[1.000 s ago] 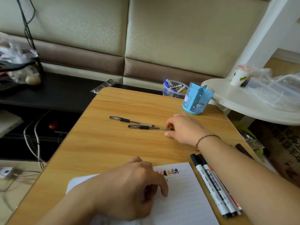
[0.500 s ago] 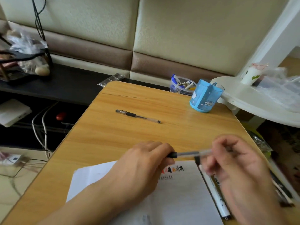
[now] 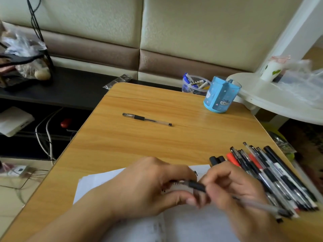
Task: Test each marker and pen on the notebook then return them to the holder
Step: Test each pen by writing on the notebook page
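Over the notebook (image 3: 183, 226) at the near edge of a wooden worktop (image 3: 139, 145), a person's two hands meet around a clear-barrelled pen (image 3: 244, 200) with a black grip. The right hand (image 3: 239, 194) curls its fingers round the pen's barrel, whose tail end points toward the notebook's right side. The left hand (image 3: 148, 186) rests on the notebook with fingers bent, thumb and fingertips closing at the pen's front end; motion blur hides whether they pinch a cap or the tip itself.

Just right of the notebook, a row of pens and markers (image 3: 272, 175) lies side by side on the worktop, black, clear and red-orange among them. Beyond the notebook, well apart from it, a single pen (image 3: 146, 119) lies alone near the middle of the worktop. Farther still from the notebook, at the far right corner, stands the blue holder (image 3: 221, 95) printed with cartoon cats, with a clear tub of small items (image 3: 194, 84) just behind it.
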